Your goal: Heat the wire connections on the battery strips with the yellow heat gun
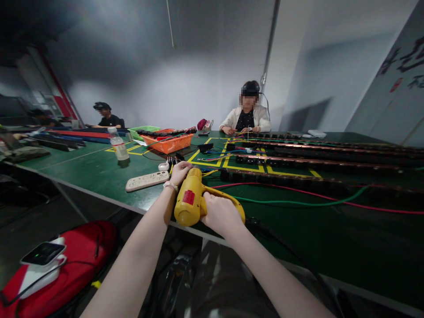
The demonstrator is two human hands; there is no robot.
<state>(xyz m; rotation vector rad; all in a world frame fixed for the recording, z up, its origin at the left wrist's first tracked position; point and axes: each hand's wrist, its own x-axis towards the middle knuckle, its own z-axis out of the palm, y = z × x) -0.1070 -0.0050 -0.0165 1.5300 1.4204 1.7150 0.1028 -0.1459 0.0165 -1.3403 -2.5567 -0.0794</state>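
My right hand (222, 214) is closed around the handle of a yellow heat gun (189, 202), whose rear end faces me and whose nozzle points away across the table. Just left of the heat gun's body, my left hand (180, 172) reaches forward with its fingers curled together; what they hold is hidden. Thin colored wires (211, 171) emerge beyond the gun, close to those fingers, and lead to a long dark bar (265, 178). A pale power strip (147, 181) with plugs at its far end lies left of my left hand.
Several long bars lie on the green table (318, 229). Red and green wires (298, 202) cross its right side. An orange basket (172, 144), a bottle (119, 148) and yellow tape lines are farther back. A co-worker (247, 117) sits opposite. A red stool (79, 265) stands lower left.
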